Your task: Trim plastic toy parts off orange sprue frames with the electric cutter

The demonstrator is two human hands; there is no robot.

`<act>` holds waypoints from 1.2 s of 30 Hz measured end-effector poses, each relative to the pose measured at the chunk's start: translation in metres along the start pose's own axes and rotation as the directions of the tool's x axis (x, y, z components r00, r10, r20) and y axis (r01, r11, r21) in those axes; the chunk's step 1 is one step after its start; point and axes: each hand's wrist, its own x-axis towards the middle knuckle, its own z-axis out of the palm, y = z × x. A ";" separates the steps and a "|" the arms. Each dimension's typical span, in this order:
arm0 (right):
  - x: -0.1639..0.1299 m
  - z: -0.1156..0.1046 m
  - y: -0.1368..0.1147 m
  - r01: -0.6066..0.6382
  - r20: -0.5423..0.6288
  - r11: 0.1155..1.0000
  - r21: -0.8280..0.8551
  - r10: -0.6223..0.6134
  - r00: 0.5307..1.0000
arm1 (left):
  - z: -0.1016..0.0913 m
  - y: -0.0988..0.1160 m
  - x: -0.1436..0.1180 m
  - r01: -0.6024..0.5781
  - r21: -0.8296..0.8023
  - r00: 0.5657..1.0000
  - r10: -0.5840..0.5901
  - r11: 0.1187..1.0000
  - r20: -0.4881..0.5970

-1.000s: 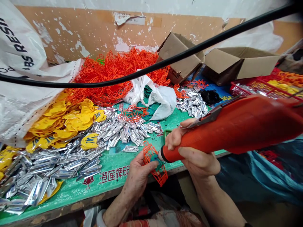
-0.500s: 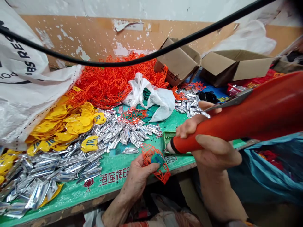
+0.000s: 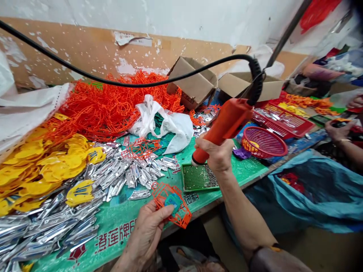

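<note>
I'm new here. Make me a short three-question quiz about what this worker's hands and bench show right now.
1. True or false: the right hand grips an orange power tool.
2. The left hand holds: A) orange frame piece, B) yellow tag, C) white bag?
3. Fill in: the tool's tip points down at the green ___.

Key: 1 true; 2 A; 3 tray.

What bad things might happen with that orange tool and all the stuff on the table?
1. The black cord hangs over the orange frame pile; it might snag and drag pieces.
2. The right hand holds the orange screwdriver with its tip over the green screw tray, which sits near the table edge; a bump might spill the screws.
3. The left hand pinches the small orange frame past the edge, so it might drop.
</note>
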 end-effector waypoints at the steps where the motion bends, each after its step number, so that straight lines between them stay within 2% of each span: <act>1: -0.001 0.002 0.002 -0.007 0.001 1.000 -0.001 0.007 1.000 | 0.000 0.000 0.000 0.001 0.011 1.000 -0.001 1.000 -0.004; 10: -0.002 0.008 0.009 0.020 -0.023 0.997 0.076 -0.018 1.000 | -0.004 -0.005 0.004 -0.009 0.031 1.000 0.010 0.999 -0.023; 15: -0.002 0.011 0.012 0.014 -0.032 0.998 0.062 -0.012 0.999 | -0.004 -0.004 0.004 0.007 0.005 0.999 -0.007 1.000 -0.052; 23: -0.003 0.011 0.016 0.020 -0.011 0.998 0.064 -0.019 1.000 | -0.004 -0.003 0.006 0.028 -0.001 0.999 -0.028 1.000 -0.031; 29: -0.004 0.013 0.014 0.038 -0.003 0.999 0.034 -0.038 0.999 | -0.003 -0.002 0.005 -0.003 -0.032 0.999 0.002 0.999 -0.047; 36: -0.006 0.017 0.011 0.037 -0.018 0.999 0.002 -0.037 0.999 | -0.005 -0.003 0.005 0.012 -0.079 0.999 -0.016 0.997 -0.048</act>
